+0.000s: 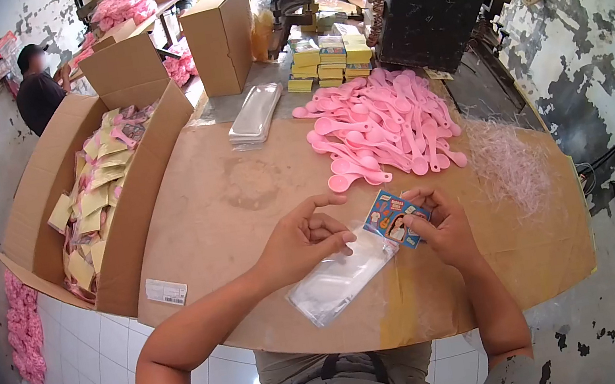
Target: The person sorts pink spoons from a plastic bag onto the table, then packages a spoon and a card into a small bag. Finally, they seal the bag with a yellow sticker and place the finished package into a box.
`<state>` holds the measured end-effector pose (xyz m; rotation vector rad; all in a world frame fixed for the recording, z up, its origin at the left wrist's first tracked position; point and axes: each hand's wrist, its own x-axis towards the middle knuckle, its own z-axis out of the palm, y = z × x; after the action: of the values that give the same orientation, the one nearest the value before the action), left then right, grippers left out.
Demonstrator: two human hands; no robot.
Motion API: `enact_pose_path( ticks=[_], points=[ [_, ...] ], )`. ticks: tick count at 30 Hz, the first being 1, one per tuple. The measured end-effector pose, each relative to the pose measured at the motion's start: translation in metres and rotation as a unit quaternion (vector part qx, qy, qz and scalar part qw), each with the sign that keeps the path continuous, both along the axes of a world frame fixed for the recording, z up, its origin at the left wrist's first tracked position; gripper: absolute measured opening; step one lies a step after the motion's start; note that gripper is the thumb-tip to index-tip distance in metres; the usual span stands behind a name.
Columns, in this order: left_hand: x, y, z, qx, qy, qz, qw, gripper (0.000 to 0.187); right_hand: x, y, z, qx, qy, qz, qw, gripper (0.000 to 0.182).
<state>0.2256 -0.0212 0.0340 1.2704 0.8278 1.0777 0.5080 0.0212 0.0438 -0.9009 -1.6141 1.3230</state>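
My right hand (443, 225) pinches a small printed card (390, 213), mostly blue with colourful pictures, between thumb and fingers. Facing it, my left hand (305, 239) has its index finger stretched out and the others loosely bent, with nothing visible in it. Beneath both hands, clear plastic bags (335, 288) lie on the cardboard-covered table (226, 237). Just beyond the card is a heap of pink plastic spoons (386, 127).
Left of the table stands an open carton (152, 176) of bagged pieces with cream cards. Stacked card bundles (331, 59), more clear bags (256, 114), shredded plastic (511, 164) and a dark machine (423, 9) line the table's far side. Two people (40, 89) sit farther back.
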Motion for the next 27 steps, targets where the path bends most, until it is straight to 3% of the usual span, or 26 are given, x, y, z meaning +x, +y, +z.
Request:
enact_pose_path(
  ticks=[3,6,9,12,15,18,24,27],
  points=[
    [0.003,-0.003,-0.002,0.003,0.022,-0.006,1.000,0.056,-0.002,-0.005,-0.001,0.007,0.019,0.007,1.000,0.038],
    [0.005,-0.005,-0.003,0.027,0.052,-0.013,0.998,0.057,0.002,0.001,0.005,0.228,-0.171,0.082,0.955,0.033],
    [0.005,-0.005,-0.002,0.060,0.111,-0.035,0.991,0.056,-0.011,-0.009,0.009,0.157,-0.166,0.107,0.968,0.031],
    [0.006,-0.008,0.001,0.068,0.148,-0.039,0.986,0.055,-0.019,-0.013,0.012,0.200,-0.170,0.065,0.963,0.031],
    [0.005,-0.006,-0.001,0.028,0.120,-0.020,0.992,0.055,-0.014,-0.010,-0.007,0.015,0.013,-0.030,0.999,0.030],
    [0.004,-0.004,-0.004,0.021,0.084,-0.013,0.996,0.054,-0.014,-0.007,-0.008,0.064,0.075,-0.038,0.994,0.031],
    [0.005,-0.004,-0.006,0.034,0.067,0.002,0.997,0.055,-0.013,-0.009,-0.008,0.111,-0.024,0.000,0.994,0.024],
    [0.006,-0.005,-0.008,0.062,0.092,0.001,0.994,0.055,-0.009,-0.004,-0.007,0.218,-0.102,0.013,0.970,0.024]
  ],
)
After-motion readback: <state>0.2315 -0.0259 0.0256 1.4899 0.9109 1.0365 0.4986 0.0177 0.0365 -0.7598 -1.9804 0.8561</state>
